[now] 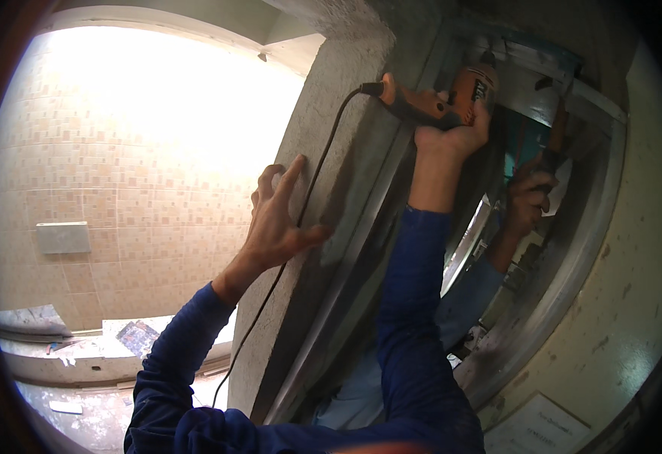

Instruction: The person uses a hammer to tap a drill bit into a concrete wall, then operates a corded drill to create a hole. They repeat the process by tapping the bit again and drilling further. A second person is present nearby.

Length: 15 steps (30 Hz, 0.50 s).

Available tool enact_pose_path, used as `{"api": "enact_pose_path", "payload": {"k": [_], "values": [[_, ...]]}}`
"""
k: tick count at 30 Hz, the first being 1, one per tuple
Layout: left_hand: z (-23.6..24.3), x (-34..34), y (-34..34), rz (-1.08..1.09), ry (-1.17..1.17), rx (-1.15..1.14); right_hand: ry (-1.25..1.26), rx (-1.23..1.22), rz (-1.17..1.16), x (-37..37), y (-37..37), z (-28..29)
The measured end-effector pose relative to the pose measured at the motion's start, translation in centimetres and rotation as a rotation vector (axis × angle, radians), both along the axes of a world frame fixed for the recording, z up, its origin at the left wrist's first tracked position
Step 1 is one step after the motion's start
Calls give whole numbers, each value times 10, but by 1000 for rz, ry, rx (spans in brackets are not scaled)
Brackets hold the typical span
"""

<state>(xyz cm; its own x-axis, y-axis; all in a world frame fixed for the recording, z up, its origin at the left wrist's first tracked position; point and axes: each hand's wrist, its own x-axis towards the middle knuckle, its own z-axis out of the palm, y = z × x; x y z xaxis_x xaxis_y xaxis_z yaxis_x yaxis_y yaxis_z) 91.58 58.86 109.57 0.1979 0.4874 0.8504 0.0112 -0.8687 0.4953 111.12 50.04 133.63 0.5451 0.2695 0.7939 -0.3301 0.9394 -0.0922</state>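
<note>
Head view: right hand (452, 138) raised, gripping orange-and-black power drill (473, 94), chuck end up close to metal frame (531, 59) overhead; contact at tip too small to tell. Its handle points left, black cable (334, 140) leaves the end, hangs down and runs behind left hand (270, 223). Left hand open, fingers spread, at concrete pillar (353, 64); touching or not, cannot tell. Both forearms in dark blue sleeves (415, 272). Second hand (528, 198) with orange tool (558, 129) at right, reflection or co-worker unclear. Tiled wall (157, 189) at left, white plate (63, 237) on it
</note>
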Motion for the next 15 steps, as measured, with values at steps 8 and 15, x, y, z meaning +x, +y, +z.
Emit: {"api": "enact_pose_path", "payload": {"k": [8,15], "values": [[2,0,2,1,-14,23,84,70,4,-20,-2,-21],[4,4,2,-6,-32,30,23,66,32,-31,-20,-55]]}}
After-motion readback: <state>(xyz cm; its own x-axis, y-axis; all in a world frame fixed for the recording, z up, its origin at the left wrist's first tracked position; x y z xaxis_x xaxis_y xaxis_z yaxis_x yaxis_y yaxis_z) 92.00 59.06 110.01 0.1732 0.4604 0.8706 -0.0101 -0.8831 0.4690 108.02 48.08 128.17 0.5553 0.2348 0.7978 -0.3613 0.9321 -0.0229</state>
